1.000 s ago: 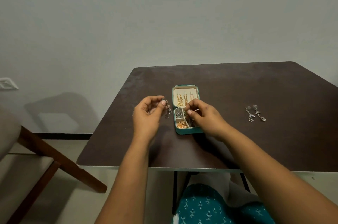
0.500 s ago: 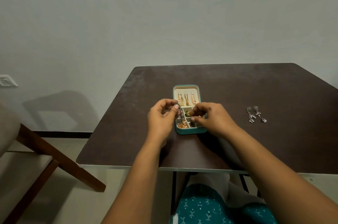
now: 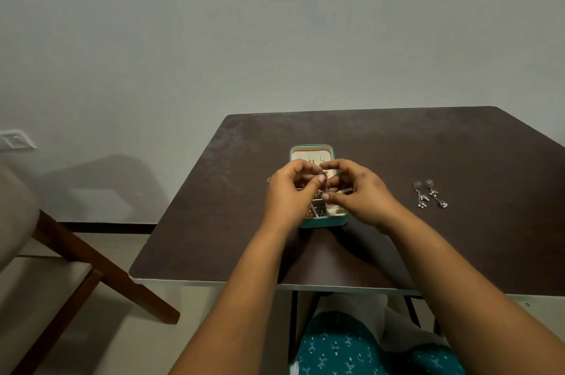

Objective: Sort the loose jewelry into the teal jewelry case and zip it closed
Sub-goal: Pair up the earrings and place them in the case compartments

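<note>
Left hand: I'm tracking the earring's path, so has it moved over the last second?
Yes. The left hand has shifted right, from beside the teal case to over its left edge, close to the right hand.

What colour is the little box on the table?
Teal outside, cream lining inside, seen in the head view.

Bare forearms without sleeves; the lap wears teal fabric [image 3: 336, 350] printed with small white motifs.
</note>
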